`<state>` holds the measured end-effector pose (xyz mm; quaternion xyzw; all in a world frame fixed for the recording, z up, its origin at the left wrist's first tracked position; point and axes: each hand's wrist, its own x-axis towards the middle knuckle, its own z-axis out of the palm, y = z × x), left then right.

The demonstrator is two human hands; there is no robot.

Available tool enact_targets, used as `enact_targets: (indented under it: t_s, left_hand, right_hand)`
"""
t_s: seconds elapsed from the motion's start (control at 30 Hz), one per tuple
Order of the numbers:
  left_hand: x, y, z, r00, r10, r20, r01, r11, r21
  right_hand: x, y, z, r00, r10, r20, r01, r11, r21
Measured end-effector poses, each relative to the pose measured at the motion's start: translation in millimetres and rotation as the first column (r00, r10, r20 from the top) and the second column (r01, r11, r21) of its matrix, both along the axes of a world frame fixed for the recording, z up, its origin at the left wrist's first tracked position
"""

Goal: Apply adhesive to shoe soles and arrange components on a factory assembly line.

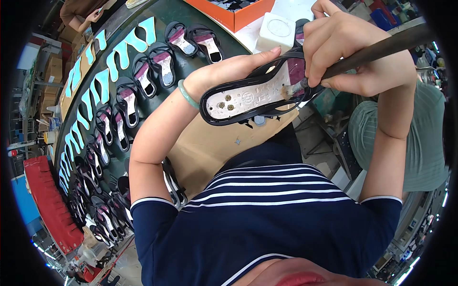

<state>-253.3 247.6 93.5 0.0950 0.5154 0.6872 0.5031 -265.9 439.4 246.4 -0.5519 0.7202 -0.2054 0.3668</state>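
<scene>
My left hand [234, 71] holds a black sandal [253, 97] by its far side, thumb along the upper edge and most fingers hidden behind it. The sandal's pale footbed faces up, with small brownish round marks at one end and a purple patch at the other. In my right hand [348, 52] is a brush [367, 55] with a thick dark handle, gripped between thumb and fingers. Its bristle tip meets the footbed near the purple patch, where a brownish smear shows. A white square bottle [276, 32] stands just beyond the sandal.
Rows of black sandals [162, 66] and light-blue insole pieces [100, 86] line the dark green table [160, 14]. Brown cardboard [200, 148] lies in front of me. An orange box [234, 16] sits at the back. Another person's hand [93, 16] shows far left; a green-clad person [405, 138] sits right.
</scene>
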Motion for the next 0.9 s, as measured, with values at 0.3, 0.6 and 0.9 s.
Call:
enact_targets:
  t_s: [0.3, 0.6, 0.9]
  left_hand:
    - [-45, 10, -19, 0.978, 0.210, -0.011, -0.188, 0.898, 0.398]
    - [-63, 21, -46, 0.741, 0.653, -0.155, -0.443, 0.649, 0.618]
    - [-47, 31, -60, 0.532, 0.846, -0.029, -0.569, 0.382, 0.728]
  right_hand:
    - [22, 7, -56, 0.519, -0.540, -0.662, 0.186, 0.828, -0.529]
    - [45, -1, -97, 0.562, -0.739, -0.372, 0.229, 0.571, -0.788]
    - [55, -15, -120, 0.256, -0.966, 0.024, 0.401, 0.083, -0.912]
